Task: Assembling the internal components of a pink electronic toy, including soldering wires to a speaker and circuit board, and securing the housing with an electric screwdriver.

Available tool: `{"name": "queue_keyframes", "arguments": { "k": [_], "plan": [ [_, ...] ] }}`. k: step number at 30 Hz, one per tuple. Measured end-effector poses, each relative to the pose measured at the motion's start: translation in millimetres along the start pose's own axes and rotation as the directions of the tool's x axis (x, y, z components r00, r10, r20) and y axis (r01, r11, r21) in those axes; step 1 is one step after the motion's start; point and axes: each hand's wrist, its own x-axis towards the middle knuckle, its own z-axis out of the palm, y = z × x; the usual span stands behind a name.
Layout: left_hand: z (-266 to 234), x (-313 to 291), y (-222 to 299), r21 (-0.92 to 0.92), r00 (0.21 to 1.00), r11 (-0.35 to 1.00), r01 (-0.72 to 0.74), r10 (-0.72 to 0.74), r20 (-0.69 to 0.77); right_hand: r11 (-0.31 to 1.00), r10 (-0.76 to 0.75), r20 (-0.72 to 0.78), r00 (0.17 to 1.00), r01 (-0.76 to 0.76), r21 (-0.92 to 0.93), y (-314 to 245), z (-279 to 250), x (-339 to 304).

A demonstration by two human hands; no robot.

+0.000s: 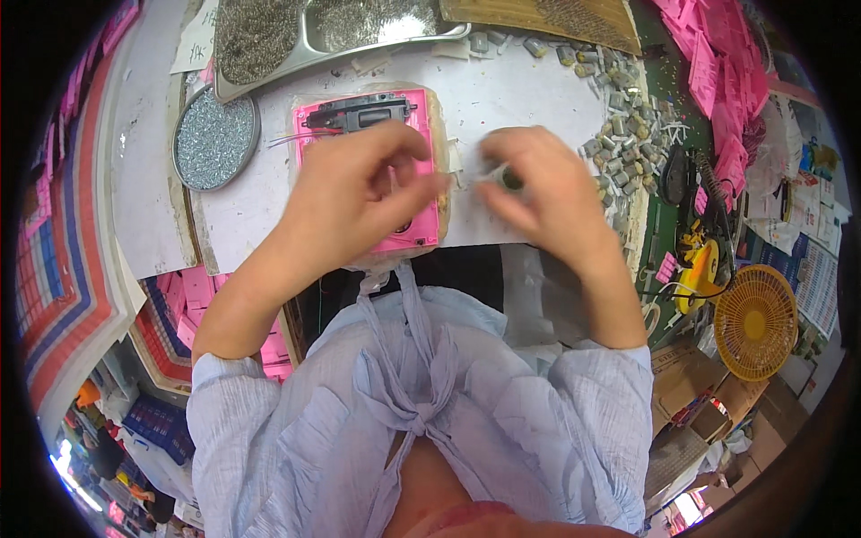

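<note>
1. The left hand [363, 184] is resting over a pink jig plate [421, 134] on the white work surface [529, 90]. Its fingers are curling inward, with the fingertips [430, 184] pointing toward the plate's right edge. Whether they are pinching anything cannot be told.
2. The right hand [538, 188] is sitting just right of the plate, fingers closing around a small dark round part [512, 180]; only a little of that part is showing between the fingers.
3. The two hands are nearly meeting, fingertips close together above the plate's right edge.
4. A black clamp fixture [363, 112] is lying across the top of the pink plate, beyond the left hand.
5. A round tin of fine silvery pieces [213, 139] is standing left of the plate, well apart from both hands.
6. A metal tray [323, 27] holding similar fine pieces is sitting at the far edge of the surface.
7. A scatter of small grey components [623, 134] is lying right of the right hand.
8. A yellow fan grille [755, 320] is standing lower right, away from the bench.
</note>
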Motion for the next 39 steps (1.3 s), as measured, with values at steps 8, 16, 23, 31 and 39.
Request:
{"name": "queue_keyframes", "arguments": {
  "k": [8,16,23,31,39],
  "plan": [
    [-3.1,23.4,7.8,-0.263,0.98,0.952,0.158,-0.118,0.162,0.962,-0.112,-0.073,0.991,0.126,0.243,-0.9,4.5,23.7],
    [17.3,37.6,4.6,0.307,0.883,0.838,-0.451,0.469,0.017,0.21,0.363,0.317,0.876,-0.409,0.888,5.1,-0.8,2.0],
    [21.9,90.0,10.1,0.205,0.733,0.713,-0.67,0.592,0.335,0.033,0.456,0.241,0.857,-0.287,0.957,39.2,1.3,-30.3],
    [35.9,228.2,-15.9,0.539,0.917,0.775,-0.331,0.398,-0.008,0.1,0.527,0.159,0.835,-0.246,0.964,40.0,-4.4,-33.8],
    [66.9,256.5,-14.3,0.734,0.954,0.64,-0.227,0.298,0.036,0.133,0.576,0.111,0.81,-0.227,0.965,41.5,-17.0,-56.9]
  ]
}}
